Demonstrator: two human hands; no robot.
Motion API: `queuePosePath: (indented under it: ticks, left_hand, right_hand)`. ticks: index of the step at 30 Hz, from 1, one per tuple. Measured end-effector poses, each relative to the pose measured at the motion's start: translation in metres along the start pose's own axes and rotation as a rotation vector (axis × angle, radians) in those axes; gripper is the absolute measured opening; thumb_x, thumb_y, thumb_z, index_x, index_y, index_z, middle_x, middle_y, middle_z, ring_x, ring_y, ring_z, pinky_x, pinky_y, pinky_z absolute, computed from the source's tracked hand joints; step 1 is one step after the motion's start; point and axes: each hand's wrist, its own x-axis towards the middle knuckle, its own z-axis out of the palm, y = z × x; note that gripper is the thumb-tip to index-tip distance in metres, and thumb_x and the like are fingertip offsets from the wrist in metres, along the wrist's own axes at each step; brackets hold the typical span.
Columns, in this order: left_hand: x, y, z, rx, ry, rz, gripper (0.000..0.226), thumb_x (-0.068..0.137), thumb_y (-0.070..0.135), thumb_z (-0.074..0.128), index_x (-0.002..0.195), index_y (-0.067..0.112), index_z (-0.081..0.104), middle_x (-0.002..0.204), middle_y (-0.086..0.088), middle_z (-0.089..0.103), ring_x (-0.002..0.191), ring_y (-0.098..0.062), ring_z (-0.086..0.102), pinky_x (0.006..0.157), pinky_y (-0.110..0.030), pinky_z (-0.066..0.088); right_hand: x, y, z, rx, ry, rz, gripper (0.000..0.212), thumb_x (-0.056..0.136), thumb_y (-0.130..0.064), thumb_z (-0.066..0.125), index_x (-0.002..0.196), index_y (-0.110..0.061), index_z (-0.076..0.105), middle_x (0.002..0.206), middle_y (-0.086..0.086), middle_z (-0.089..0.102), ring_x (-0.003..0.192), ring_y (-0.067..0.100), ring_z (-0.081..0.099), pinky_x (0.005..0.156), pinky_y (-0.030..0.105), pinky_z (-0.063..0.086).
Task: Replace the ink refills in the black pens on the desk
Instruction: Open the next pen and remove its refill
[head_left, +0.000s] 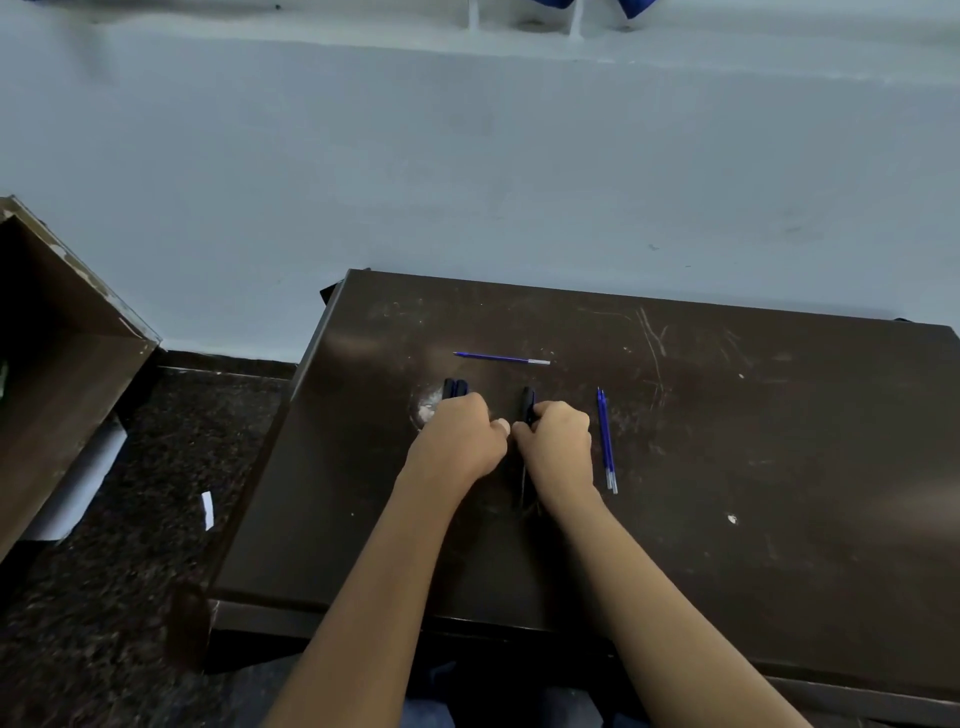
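The dark surface (727, 441) carries everything. The left hand (457, 439) has its fingers curled over the black pens (455, 388), whose ends show beyond the knuckles. The right hand (557, 441), just beside it, grips a third pen (528, 402) in a closed fist. The blue refills (606, 441) lie just right of this hand. A single refill (501, 358) lies farther away, beyond both hands.

- Left hand (460, 441) and right hand (558, 444) bare
- Forearms (374, 582) bare down to the frame's edge
- Blue trousers (426, 716), denim-like, glimpsed between the arms
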Motion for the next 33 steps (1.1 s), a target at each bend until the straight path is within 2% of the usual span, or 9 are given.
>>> queuePosePath:
  ticks: [8,14,17,20,24,27,29,31,33]
  left_hand:
    - [0.003,-0.004,0.002,0.003,0.046,-0.026,0.035,0.096,0.031,0.048,0.123,0.010,0.057,0.122,-0.011,0.055,0.106,-0.025,0.059,0.092,-0.034,0.048]
    - [0.005,-0.007,0.000,0.005,0.046,-0.052,0.034,0.096,0.031,0.048,0.121,0.010,0.059,0.119,-0.012,0.057,0.101,-0.026,0.061,0.088,-0.036,0.050]
    - [0.007,-0.009,-0.002,-0.013,0.065,-0.082,0.031,0.095,0.029,0.049,0.115,0.008,0.060,0.113,-0.011,0.060,0.087,-0.022,0.059,0.080,-0.033,0.048]
    - [0.007,-0.011,-0.004,-0.041,0.077,-0.114,0.032,0.095,0.029,0.049,0.114,0.005,0.060,0.109,-0.011,0.061,0.083,-0.020,0.056,0.080,-0.034,0.048]
    - [0.002,-0.012,-0.011,-0.058,0.088,-0.141,0.033,0.096,0.024,0.047,0.123,0.008,0.055,0.117,-0.012,0.057,0.094,-0.024,0.058,0.085,-0.037,0.047]
    - [-0.002,-0.013,-0.016,-0.061,0.114,-0.153,0.035,0.095,0.019,0.047,0.128,0.010,0.053,0.120,-0.012,0.057,0.103,-0.027,0.059,0.091,-0.041,0.048]
    - [-0.004,-0.014,-0.017,-0.060,0.136,-0.153,0.033,0.095,0.017,0.046,0.126,0.011,0.053,0.122,-0.012,0.056,0.107,-0.028,0.058,0.092,-0.041,0.046]
    - [-0.005,-0.013,-0.018,-0.060,0.143,-0.157,0.032,0.096,0.017,0.045,0.127,0.010,0.052,0.124,-0.013,0.056,0.110,-0.029,0.057,0.095,-0.042,0.047]
    - [-0.004,-0.013,-0.017,-0.061,0.142,-0.162,0.033,0.097,0.017,0.044,0.128,0.010,0.051,0.125,-0.014,0.055,0.111,-0.029,0.057,0.097,-0.044,0.046]
  right_hand:
    - [-0.001,0.006,0.002,-0.082,0.071,-0.090,0.030,0.093,-0.017,0.056,0.117,0.000,0.061,0.113,0.016,0.058,0.095,0.031,0.063,0.085,0.043,0.053]
    - [-0.001,0.007,0.003,-0.069,0.082,-0.103,0.031,0.092,-0.021,0.058,0.114,0.000,0.062,0.108,0.015,0.060,0.092,0.031,0.063,0.082,0.044,0.054]
    - [0.000,0.005,0.003,-0.076,0.093,-0.109,0.027,0.091,-0.025,0.059,0.106,-0.003,0.064,0.101,0.013,0.061,0.088,0.030,0.063,0.079,0.044,0.055]
    - [0.000,0.001,0.002,-0.095,0.107,-0.111,0.025,0.090,-0.025,0.059,0.101,-0.003,0.064,0.099,0.013,0.058,0.086,0.030,0.063,0.076,0.044,0.055]
    - [-0.004,-0.007,0.002,-0.051,0.128,-0.151,0.028,0.091,-0.022,0.058,0.114,-0.006,0.060,0.106,0.012,0.057,0.093,0.030,0.062,0.081,0.046,0.054]
    - [-0.011,-0.019,0.009,-0.006,0.032,-0.280,0.031,0.089,-0.018,0.059,0.119,-0.013,0.060,0.108,0.010,0.060,0.095,0.027,0.062,0.085,0.045,0.053]
    - [-0.019,-0.026,0.018,-0.012,-0.053,-0.379,0.025,0.087,-0.015,0.057,0.111,-0.016,0.062,0.103,0.010,0.060,0.089,0.029,0.062,0.082,0.045,0.052]
    - [-0.026,-0.028,0.026,-0.050,-0.104,-0.445,0.016,0.086,-0.013,0.054,0.099,-0.010,0.062,0.098,0.013,0.058,0.083,0.033,0.060,0.075,0.046,0.052]
    - [-0.030,-0.028,0.032,-0.113,-0.144,-0.456,0.014,0.089,-0.013,0.052,0.099,-0.007,0.059,0.099,0.014,0.057,0.081,0.032,0.060,0.072,0.043,0.053]
